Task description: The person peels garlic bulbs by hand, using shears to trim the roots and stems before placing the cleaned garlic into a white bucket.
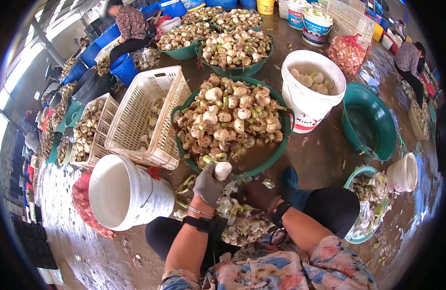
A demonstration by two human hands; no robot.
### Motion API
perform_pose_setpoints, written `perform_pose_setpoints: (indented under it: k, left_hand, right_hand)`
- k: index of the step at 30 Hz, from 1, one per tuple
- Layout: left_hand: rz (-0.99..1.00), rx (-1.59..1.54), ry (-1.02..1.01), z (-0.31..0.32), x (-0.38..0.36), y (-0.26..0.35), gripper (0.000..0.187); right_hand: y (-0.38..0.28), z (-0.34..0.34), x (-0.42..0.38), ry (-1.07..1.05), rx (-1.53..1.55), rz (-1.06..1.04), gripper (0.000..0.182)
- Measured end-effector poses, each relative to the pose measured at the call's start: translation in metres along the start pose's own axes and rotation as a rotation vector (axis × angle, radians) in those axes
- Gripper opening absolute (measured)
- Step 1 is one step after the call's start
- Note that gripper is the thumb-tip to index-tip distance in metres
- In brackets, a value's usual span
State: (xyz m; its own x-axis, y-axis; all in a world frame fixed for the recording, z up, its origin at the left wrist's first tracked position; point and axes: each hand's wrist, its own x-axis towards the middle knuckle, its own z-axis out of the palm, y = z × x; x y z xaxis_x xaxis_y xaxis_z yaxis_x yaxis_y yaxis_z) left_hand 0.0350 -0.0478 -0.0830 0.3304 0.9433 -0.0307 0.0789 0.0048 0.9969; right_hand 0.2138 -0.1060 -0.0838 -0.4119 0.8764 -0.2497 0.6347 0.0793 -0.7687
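My left hand (209, 186), in a grey glove, is closed on a white garlic bulb (223, 170) with a short green stem pointing up and left. It is over the near rim of a green basin (273, 162) heaped with brown, unpeeled garlic (227, 113). To its right, my right hand (259, 195), in a dark glove, is low over a pile of garlic skins (242, 222) between my knees. Its fingers are dark and blurred, and what they hold, if anything, cannot be made out.
A white bucket (131, 193) and a white crate (144, 116) are on the left. On the right are a white bucket with bulbs (307, 108), a green basin (369, 121) and a tub of skins (368, 193). People sit at the back left and far right.
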Motion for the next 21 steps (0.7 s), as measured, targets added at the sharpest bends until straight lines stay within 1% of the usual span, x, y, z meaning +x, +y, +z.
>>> perform_pose_setpoints:
  k: [1, 2, 4, 5, 6, 7, 8, 9, 10, 12, 13, 14, 16, 17, 18, 20, 21]
  left_hand:
    - [-0.033, -0.271, 0.075, -0.011, 0.009, 0.002, 0.038]
    - [-0.064, -0.542, 0.147, -0.025, 0.024, 0.007, 0.039]
    - [-0.128, -1.084, 0.29, -0.052, 0.06, 0.018, 0.041]
    - [-0.092, -1.146, 0.377, -0.065, 0.07, 0.047, 0.041]
    - [-0.057, -1.205, 0.471, -0.074, 0.073, 0.072, 0.04]
    - [-0.061, -1.209, 0.477, -0.074, 0.076, 0.068, 0.04]
    - [-0.07, -1.13, 0.483, -0.075, 0.079, 0.064, 0.038]
    - [-0.077, -1.051, 0.487, -0.076, 0.083, 0.059, 0.036]
    - [-0.075, -1.053, 0.492, -0.076, 0.086, 0.042, 0.036]
    - [-0.172, -0.953, 0.249, -0.069, 0.083, -0.004, 0.029]
    - [-0.288, -0.978, 0.334, -0.054, 0.078, -0.001, 0.024]
    - [-0.405, -1.0, 0.421, -0.038, 0.072, 0.002, 0.019]
    - [-0.431, -0.905, 0.341, -0.029, 0.069, -0.019, 0.02]
    - [-0.452, -0.797, 0.4, -0.02, 0.065, -0.013, 0.023]
    - [-0.453, -0.712, 0.376, -0.016, 0.062, -0.011, 0.024]
    - [-0.443, -0.655, 0.29, -0.013, 0.06, -0.02, 0.029]
    - [-0.448, -0.663, 0.287, -0.01, 0.06, -0.022, 0.029]
  right_hand:
    - [0.01, 0.007, 0.003, 0.185, -0.053, -0.024, 0.015]
    - [0.011, 0.004, 0.003, 0.186, -0.058, -0.015, 0.015]
    - [0.012, -0.007, 0.01, 0.211, 0.244, 0.089, 0.018]
    - [0.013, -0.01, 0.013, 0.22, 0.399, 0.141, 0.02]
    - [0.021, -0.008, 0.019, 0.215, 0.398, 0.147, 0.02]
    - [0.036, -0.003, 0.033, 0.351, 0.396, 0.197, 0.021]
    - [0.052, 0.002, 0.049, 0.489, 0.391, 0.243, 0.022]
    - [0.068, 0.007, 0.067, 0.615, 0.147, 0.175, 0.027]
    - [0.076, 0.008, 0.083, 0.61, 0.144, 0.173, 0.027]
    - [0.085, 0.01, 0.117, 0.558, -0.076, 0.301, 0.028]
    - [0.099, 0.023, 0.137, 0.611, -0.12, 0.343, 0.023]
    - [0.1, 0.022, 0.142, 0.6, -0.123, 0.335, 0.023]
    - [0.092, 0.009, 0.146, 0.395, -0.257, 0.305, 0.021]
    - [0.082, -0.003, 0.148, 0.389, -0.095, 0.522, 0.029]
    - [0.086, 0.0, 0.147, 0.384, -0.097, 0.519, 0.029]
    - [0.105, 0.005, 0.137, 0.65, 0.132, 0.435, 0.029]
    - [0.122, 0.008, 0.13, 0.649, 0.126, 0.442, 0.029]
